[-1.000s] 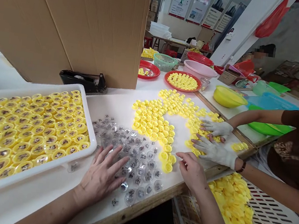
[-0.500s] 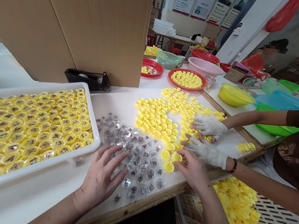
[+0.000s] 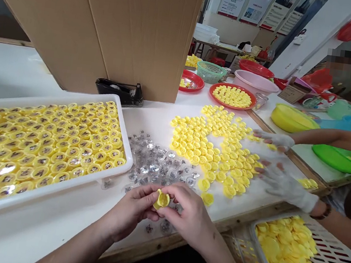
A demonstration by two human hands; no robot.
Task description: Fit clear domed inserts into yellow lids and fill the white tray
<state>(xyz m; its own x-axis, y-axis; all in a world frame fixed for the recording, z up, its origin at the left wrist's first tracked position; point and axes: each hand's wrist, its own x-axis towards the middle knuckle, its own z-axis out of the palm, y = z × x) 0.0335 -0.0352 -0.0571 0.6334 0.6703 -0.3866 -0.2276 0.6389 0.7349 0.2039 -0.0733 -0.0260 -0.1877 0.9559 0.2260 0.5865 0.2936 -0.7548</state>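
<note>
Close to the table's front edge, my left hand (image 3: 135, 210) and my right hand (image 3: 186, 208) meet around one small round yellow plastic cup (image 3: 162, 199). Thumbs and fingertips of both hands pinch it, its hollow side tilted toward me. Whether a clear piece is also between the left fingers, I cannot tell. Behind and partly under the hands lie many clear plastic discs (image 3: 157, 169) with dark printed pictures. To their right, loose yellow cups (image 3: 193, 144) spread over the white table.
At left stands a white tray (image 3: 128, 160) packed with yellow cups bearing pictures. A black tape dispenser (image 3: 119, 91) sits before a cardboard sheet (image 3: 136, 36). A co-worker's gloved hands (image 3: 284, 187) are at right, above a crate (image 3: 256, 241) of yellow pieces. A red plate (image 3: 214, 97) stands behind.
My right hand has brought a yellow cup leftward from the pile, and my left hand has closed on it too. The co-worker's gloved hands have moved right, off the cups' middle. The view has shifted.
</note>
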